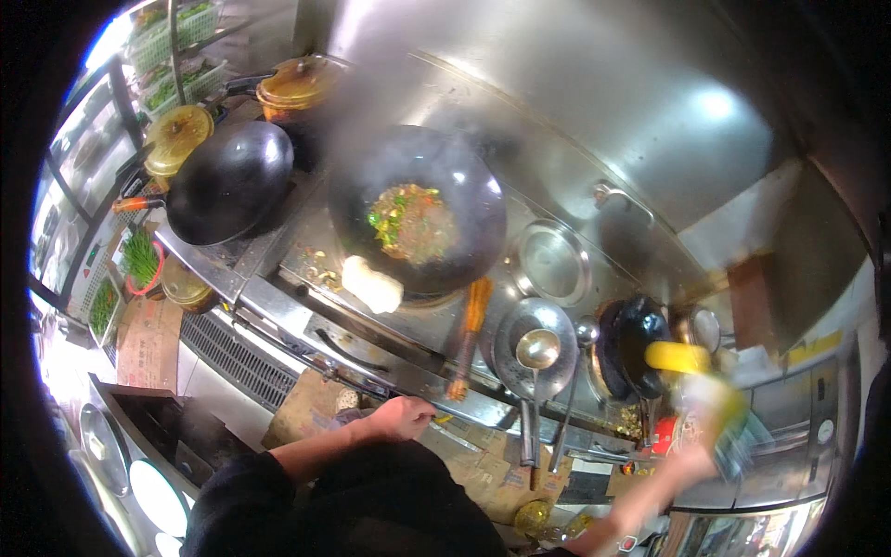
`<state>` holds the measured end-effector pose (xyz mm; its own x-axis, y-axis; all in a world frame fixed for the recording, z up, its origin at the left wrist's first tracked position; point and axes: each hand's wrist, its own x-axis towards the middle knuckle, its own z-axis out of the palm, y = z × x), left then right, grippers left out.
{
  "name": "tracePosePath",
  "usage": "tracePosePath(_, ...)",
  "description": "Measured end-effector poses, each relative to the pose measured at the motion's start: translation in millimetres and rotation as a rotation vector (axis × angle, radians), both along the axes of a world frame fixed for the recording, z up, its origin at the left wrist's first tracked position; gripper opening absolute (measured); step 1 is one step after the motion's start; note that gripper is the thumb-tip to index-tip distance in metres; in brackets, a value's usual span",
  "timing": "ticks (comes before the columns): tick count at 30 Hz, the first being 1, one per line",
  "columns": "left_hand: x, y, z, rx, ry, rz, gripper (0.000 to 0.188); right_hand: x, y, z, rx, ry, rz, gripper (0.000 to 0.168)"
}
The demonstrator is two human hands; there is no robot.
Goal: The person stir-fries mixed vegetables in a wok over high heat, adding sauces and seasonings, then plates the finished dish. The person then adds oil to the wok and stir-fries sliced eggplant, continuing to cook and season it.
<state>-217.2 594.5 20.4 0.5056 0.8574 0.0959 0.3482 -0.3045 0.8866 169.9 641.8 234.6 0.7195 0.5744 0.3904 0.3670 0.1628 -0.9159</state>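
My right hand [692,456] is at the right, blurred, gripping a bottle [731,411] with a yellow top [679,356]. Motion blur hides the bottle's details. My left hand [404,418] is low in front of the stove's front edge, fingers curled. A small yellow thing shows at its fingertips; whether it is held, I cannot tell. Ahead, a large black wok [418,153] sits on the stove, steaming. Chopped food [414,223] with green and red pieces lies in its bottom. A folded white cloth [372,284] rests against the wok's near rim.
A bamboo wok brush [470,334] lies across the stove edge. Right of it are a strainer pan [511,362] with a ladle [538,349] on it, a metal basin [552,261] and black pans [640,348]. An overturned wok [233,182] and lidded pots [296,87] stand left.
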Motion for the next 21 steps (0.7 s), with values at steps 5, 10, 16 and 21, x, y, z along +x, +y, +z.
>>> tracePosePath(5,-67,76,76,0.238,-0.034,0.114,0.029,-183,84,-30,-0.045,-0.075,0.426,0.055)
tracePosePath(10,-119,180,192,0.424,-0.450,0.499,0.035,-292,151,59,-0.108,-0.028,0.915,0.044)
tracePosePath(16,-95,248,193,0.087,-0.860,0.692,0.041,-325,207,-47,0.006,-0.074,0.751,0.060)
tracePosePath(21,-134,285,170,0.226,-0.856,0.638,0.040,-377,218,14,0.028,-0.190,1.058,0.058)
